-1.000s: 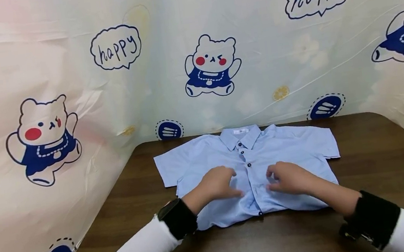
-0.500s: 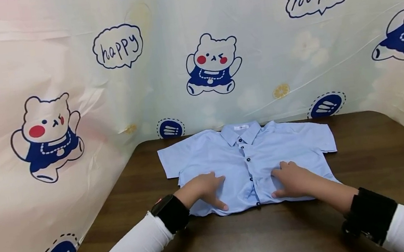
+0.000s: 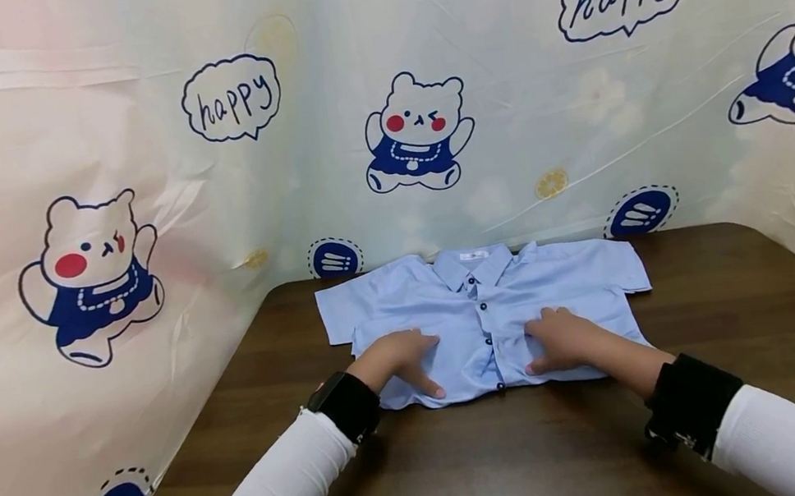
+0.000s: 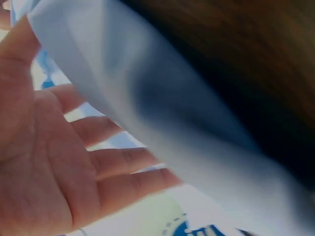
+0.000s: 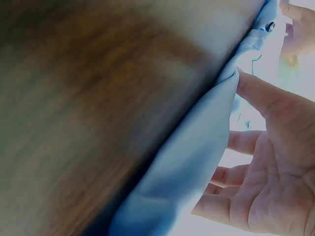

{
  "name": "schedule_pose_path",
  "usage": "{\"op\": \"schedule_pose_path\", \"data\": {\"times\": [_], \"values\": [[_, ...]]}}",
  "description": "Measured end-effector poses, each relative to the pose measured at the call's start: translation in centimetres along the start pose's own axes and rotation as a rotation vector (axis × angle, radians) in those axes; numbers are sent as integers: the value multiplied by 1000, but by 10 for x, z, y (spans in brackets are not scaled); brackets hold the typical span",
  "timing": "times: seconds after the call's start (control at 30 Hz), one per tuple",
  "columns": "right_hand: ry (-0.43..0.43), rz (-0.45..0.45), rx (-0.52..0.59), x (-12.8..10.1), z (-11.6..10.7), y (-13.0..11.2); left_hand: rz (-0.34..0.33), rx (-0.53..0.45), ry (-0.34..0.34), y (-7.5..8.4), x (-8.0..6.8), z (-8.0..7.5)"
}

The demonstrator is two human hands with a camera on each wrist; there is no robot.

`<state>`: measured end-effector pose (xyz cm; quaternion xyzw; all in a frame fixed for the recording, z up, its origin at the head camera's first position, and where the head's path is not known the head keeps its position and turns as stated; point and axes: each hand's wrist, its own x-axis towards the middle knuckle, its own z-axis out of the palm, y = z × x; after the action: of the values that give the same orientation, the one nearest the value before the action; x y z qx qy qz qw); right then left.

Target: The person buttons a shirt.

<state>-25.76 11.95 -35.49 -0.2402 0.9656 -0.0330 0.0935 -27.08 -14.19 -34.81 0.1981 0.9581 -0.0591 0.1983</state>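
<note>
A pale-blue, short-sleeved cotton-look button-up shirt (image 3: 499,322) lies front up on the dark brown wood-grain worktop (image 3: 470,471), near its far edge. Its pointed collar (image 3: 492,263) faces the printed backdrop, a small white label (image 3: 474,256) showing inside the neck, and dark round buttons run down the front. The short sleeves spread out to either side; the near edge of the cloth is rounded and slightly rumpled.

The left hand (image 3: 399,357) and right hand (image 3: 565,339) rest on the lower part of the shirt, one each side of the button line and well apart. Both are loose and unclenched, fingers spread and thumbs held away, touching the fabric without gripping it. In the wrist views the cloth's edge hides the fingertips. Black wrist straps (image 3: 348,407) sit over white sleeves (image 3: 285,485) on both arms.
</note>
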Motion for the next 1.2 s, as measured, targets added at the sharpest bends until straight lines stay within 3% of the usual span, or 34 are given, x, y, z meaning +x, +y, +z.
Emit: {"op": "schedule_pose_path", "data": {"times": [0.1, 0.17, 0.3, 0.37, 0.5, 0.63, 0.87, 0.97, 1.07, 1.2], "values": [[26, -22, 3, -4, -4, -5, 13, 52, 61, 10, -4, -3], [70, -44, 13, -4, -9, -9, 69, 62, 137, 20, -4, -8], [190, -79, 73, -1, -18, -23, 169, -32, 292, 40, 2, -22], [220, -86, 111, 1, -19, -31, 173, -101, 342, 49, 8, -28], [246, -88, 141, 6, -15, -43, 127, -243, 373, 60, 22, -29], [246, -49, 175, 10, -7, -46, 94, -330, 393, 64, 31, -18], [235, -20, 385, 9, -4, -37, 126, -412, 432, 64, 31, -8], [227, 9, 556, 7, -5, -33, 110, -545, 419, 63, 26, -7], [212, 46, 731, 6, -4, -32, 69, -798, 367, 63, 21, -5], [186, 75, 863, 5, -3, -30, 5, -1117, 295, 63, 17, -4]]}}
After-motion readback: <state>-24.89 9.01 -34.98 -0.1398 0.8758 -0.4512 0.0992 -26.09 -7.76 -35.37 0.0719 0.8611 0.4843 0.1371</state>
